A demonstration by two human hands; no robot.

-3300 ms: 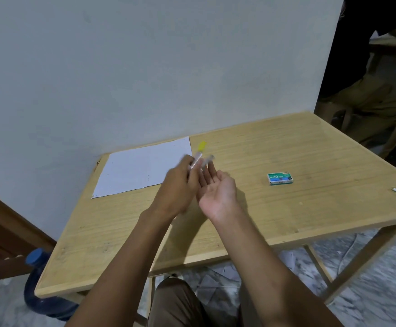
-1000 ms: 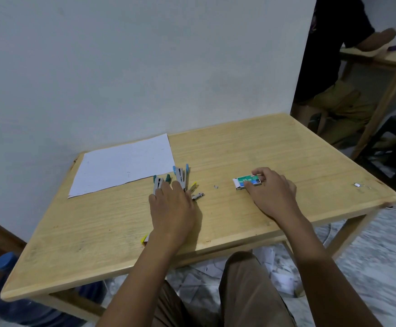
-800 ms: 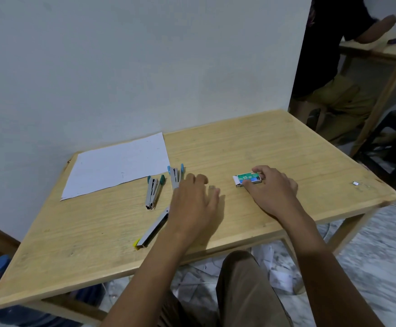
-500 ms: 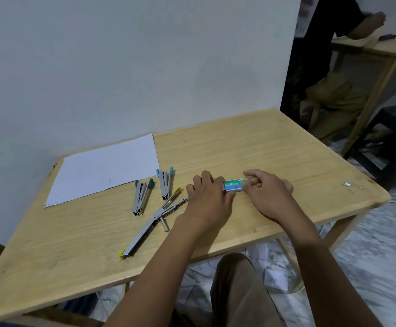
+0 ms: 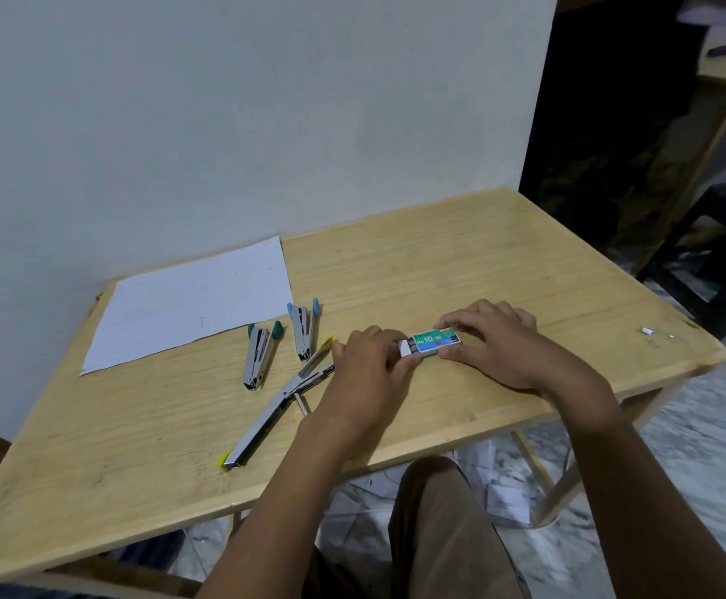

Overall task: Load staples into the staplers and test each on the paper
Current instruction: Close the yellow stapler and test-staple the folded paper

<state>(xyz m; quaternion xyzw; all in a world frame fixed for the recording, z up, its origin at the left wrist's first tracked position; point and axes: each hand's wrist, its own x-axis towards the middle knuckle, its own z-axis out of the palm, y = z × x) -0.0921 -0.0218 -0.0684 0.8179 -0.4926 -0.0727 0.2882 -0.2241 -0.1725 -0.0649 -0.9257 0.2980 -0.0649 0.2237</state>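
A small green staple box [image 5: 434, 342] lies on the wooden table [image 5: 460, 261]. My right hand [image 5: 495, 343] grips its sleeve, and my left hand [image 5: 374, 361] pinches the white inner tray sticking out at its left end. Three small metal staplers lie left of my hands. The yellow-tipped stapler [image 5: 279, 404] is swung wide open. The green-tipped stapler [image 5: 259, 354] and the blue-tipped stapler [image 5: 304, 328] lie beside it. A white sheet of paper [image 5: 188, 300] lies at the back left against the wall.
A small loose strip of staples [image 5: 646, 331] lies near the table's right corner. The grey wall runs along the table's far edge. A dark stool [image 5: 715, 252] and another wooden table stand to the right. My knee shows under the table's front edge.
My left hand set the staplers down and moved right to the staple box, which my right hand slid leftward. The white tray now sticks out of the box's left end.
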